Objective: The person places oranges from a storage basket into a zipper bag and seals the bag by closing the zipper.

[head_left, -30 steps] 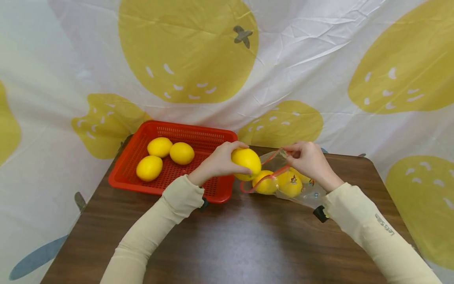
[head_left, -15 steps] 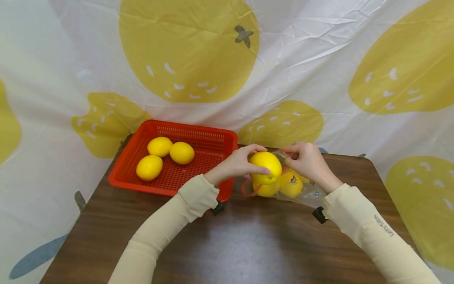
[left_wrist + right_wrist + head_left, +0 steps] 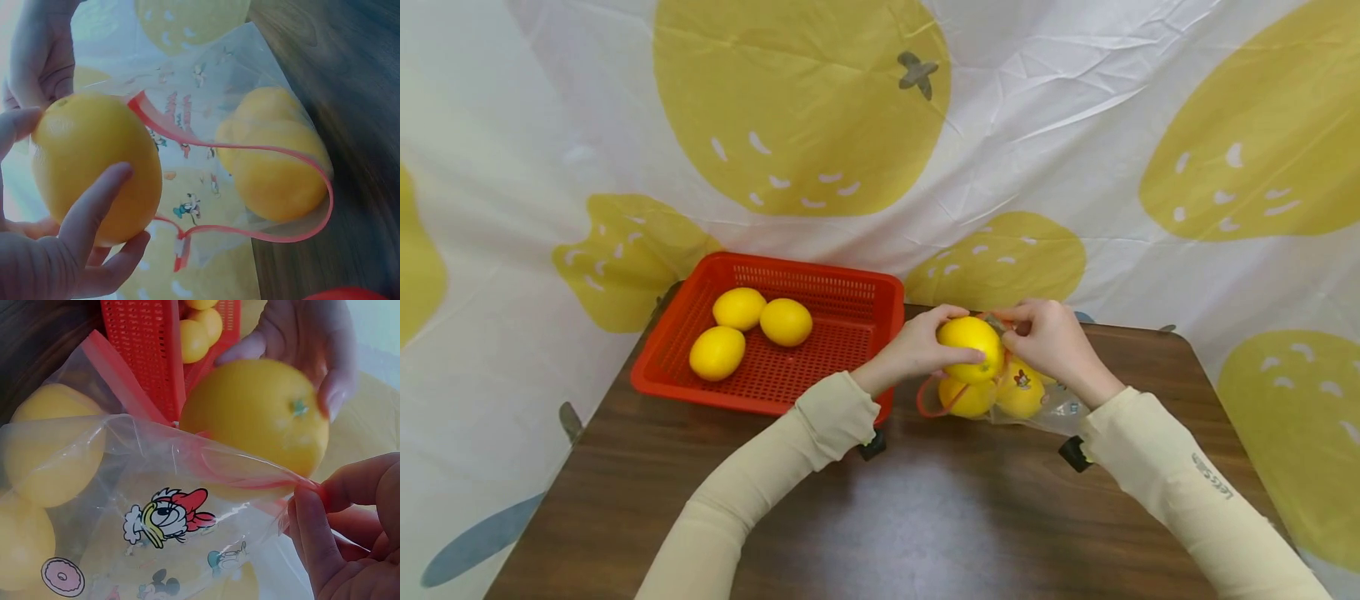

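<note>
Since a second ago the left hand (image 3: 917, 346) has carried its round yellow lemon (image 3: 972, 349) rightward, from over the basket's near corner to the mouth of the bag, and the bag's opening looks a bit more bunched up than it did. Going left to right: the red perforated plastic basket (image 3: 842, 300) sits on the far left part of the dark brown wooden table (image 3: 925, 517), with three more yellow lemons (image 3: 739, 307) loose inside it, two touching at the back and one just in front of them. Next comes the left hand, fingers and thumb curled around the held lemon, which hangs just above the red zip rim; the left wrist view shows it at the opening, not yet inside. Right under and beside it is the clear plastic zip bag with a red seal strip and cartoon prints (image 3: 1052, 404), lying on the table just right of the basket, with two lemons (image 3: 1018, 396) already in it, pressed up against each other. Then the right hand (image 3: 1052, 342), which pinches the upper edge of the bag's red rim between thumb and fingertips (image 3: 312, 531), holding the mouth up and open. Both forearms are in beige sleeves (image 3: 1180, 492), and a white cloth with big yellow fruit prints (image 3: 1075, 125) hangs behind everything.
</note>
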Available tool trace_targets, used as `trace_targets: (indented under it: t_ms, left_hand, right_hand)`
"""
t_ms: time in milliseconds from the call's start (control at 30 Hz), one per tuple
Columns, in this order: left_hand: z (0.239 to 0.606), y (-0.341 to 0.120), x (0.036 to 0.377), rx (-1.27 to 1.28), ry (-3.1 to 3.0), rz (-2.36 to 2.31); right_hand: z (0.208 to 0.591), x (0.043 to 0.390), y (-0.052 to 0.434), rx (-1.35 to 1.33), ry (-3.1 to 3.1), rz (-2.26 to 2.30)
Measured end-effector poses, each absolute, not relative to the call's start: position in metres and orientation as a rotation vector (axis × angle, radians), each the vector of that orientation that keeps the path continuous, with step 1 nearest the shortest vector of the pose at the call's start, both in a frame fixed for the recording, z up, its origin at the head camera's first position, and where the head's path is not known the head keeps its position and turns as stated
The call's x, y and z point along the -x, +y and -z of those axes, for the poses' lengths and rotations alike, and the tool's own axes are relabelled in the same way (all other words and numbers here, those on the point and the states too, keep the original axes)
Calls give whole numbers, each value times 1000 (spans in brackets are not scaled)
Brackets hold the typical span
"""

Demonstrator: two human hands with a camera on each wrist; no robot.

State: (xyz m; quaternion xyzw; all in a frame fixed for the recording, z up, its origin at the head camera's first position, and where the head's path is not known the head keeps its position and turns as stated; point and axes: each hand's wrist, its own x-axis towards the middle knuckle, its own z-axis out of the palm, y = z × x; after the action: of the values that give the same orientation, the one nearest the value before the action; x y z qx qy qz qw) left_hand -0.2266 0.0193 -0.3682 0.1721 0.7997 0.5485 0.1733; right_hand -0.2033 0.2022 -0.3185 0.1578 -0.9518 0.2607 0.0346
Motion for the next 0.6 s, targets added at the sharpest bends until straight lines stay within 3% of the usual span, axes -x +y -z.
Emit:
trace_targets:
  t_ms: [600]
  left_hand:
    - [376,41,226,-515,2549,-1594]
  right_hand:
    - [312,204,196,-427,-2881,-918]
